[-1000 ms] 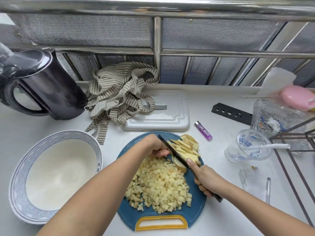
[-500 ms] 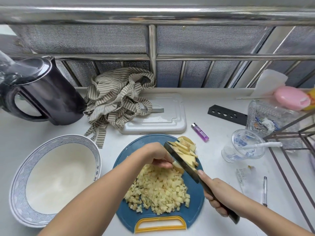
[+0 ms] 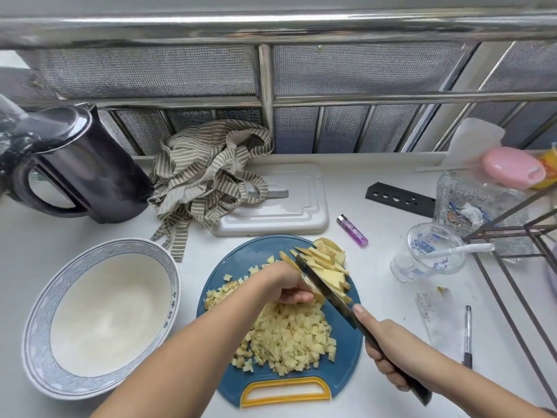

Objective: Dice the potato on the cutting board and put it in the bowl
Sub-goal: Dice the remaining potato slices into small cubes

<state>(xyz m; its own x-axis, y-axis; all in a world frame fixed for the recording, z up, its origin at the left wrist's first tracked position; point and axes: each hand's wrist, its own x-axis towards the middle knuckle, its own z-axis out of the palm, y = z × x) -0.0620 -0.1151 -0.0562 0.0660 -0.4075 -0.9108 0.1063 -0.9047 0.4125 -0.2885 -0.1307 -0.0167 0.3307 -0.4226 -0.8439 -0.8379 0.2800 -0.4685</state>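
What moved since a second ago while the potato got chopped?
The right hand slid the knife back toward the person, across the potato strips. The left hand still holds the strips. The board, diced pile and bowl stayed put.

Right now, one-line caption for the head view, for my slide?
Right hand holds a black knife over potato strips on the blue cutting board; left hand steadies them; bowl empty.
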